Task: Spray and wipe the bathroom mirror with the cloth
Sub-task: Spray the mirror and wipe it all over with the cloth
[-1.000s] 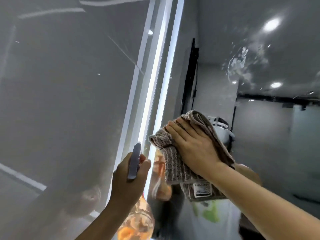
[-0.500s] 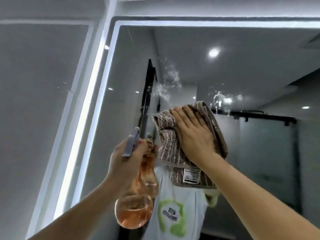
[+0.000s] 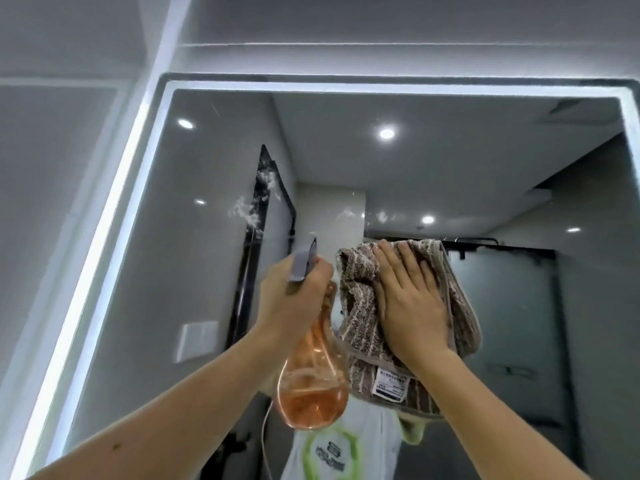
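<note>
Cloth (image 3: 360, 306) under right hand (image 3: 412, 303), seemingly higher on mirror (image 3: 194, 258) than before.

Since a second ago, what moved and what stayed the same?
The view tilted up, showing the mirror's lit top edge. Nothing was grabbed or dropped. The right hand still presses the cloth flat on the glass; the left hand still grips the spray bottle.

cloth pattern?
Brown with pale ribbed stripes, cloth, clearest in the head view.
</note>
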A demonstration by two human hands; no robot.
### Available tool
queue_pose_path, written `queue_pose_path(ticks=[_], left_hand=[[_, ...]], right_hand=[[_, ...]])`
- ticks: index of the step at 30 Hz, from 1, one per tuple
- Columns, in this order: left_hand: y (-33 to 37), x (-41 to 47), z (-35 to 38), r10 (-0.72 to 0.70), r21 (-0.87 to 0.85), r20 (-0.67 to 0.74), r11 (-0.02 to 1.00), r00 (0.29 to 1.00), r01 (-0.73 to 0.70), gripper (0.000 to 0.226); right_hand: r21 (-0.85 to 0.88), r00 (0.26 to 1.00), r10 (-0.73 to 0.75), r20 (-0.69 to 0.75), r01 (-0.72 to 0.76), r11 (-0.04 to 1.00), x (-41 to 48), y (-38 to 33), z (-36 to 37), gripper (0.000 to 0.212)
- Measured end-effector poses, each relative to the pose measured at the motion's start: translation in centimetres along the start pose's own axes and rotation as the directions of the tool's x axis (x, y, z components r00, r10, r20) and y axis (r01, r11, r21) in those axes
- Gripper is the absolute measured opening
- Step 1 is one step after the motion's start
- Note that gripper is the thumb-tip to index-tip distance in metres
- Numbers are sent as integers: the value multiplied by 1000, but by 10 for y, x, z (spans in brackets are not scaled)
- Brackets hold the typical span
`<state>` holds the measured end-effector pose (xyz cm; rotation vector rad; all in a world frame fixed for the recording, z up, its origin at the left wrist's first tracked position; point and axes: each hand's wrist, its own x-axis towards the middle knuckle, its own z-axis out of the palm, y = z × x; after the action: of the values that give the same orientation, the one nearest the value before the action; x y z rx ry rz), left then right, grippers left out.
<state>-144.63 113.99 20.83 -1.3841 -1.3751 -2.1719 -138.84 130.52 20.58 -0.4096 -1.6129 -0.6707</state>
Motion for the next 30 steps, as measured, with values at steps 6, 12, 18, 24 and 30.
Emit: queue_pose_path(ticks=[6, 12, 18, 24, 30], left_hand=[[16, 2, 6, 24, 52, 32, 998, 999, -26, 31], [19, 2, 6, -15, 60, 51, 998, 999, 12, 24], [18, 7, 10, -40, 88, 74, 996, 996, 34, 17], [9, 14, 11, -54, 118, 123, 992, 991, 39, 19], [6, 39, 4, -142, -33, 171, 988, 975, 150, 6]], right_hand=[[39, 1000, 9, 3, -9, 999, -4, -2, 1, 49], [50, 1000, 8, 26, -10, 999, -4, -4, 0, 48], [19, 998, 31, 62, -32, 999, -6, -5, 0, 49], [14, 998, 32, 51, -33, 999, 1, -5, -1, 51], [35, 998, 12, 59, -14, 999, 32, -9, -7, 51]])
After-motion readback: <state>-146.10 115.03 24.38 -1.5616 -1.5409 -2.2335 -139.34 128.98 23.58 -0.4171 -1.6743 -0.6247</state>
